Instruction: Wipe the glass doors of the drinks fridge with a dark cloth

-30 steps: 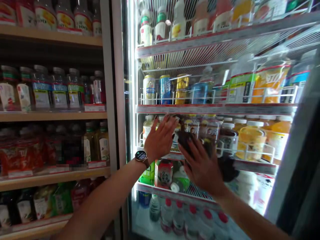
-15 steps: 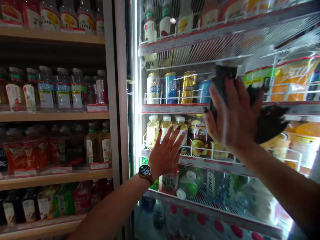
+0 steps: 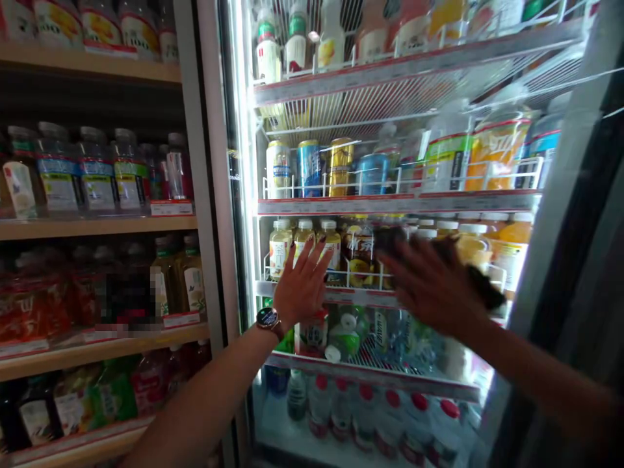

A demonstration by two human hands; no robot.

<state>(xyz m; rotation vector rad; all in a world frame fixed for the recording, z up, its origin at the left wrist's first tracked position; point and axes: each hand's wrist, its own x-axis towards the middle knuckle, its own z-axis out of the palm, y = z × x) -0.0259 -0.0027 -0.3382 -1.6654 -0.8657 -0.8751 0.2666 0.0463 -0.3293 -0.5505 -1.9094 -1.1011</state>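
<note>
My L grip [image 3: 302, 286] is spread flat on the glass door [image 3: 390, 130] of the drinks cooler [image 3: 214, 162]. R grip [image 3: 433, 286] is blurred, can't tell how tight, with dark cloth [image 3: 482, 286] at the glass by the bottle shelf [image 3: 341, 296]. Best keep palm flat, pressure even.

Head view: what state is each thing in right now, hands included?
Left hand: open, fingers spread, flat at the glass.
Right hand: blurred, fingers spread, at the glass.
Dark cloth: bunched against the right hand.
Glass cooler door: shut, as far as shows.
Wristwatch: strapped on the left wrist.
Drink cans: upright in a wire rack.
Bottles on wooden shelves: upright, capped.
</note>
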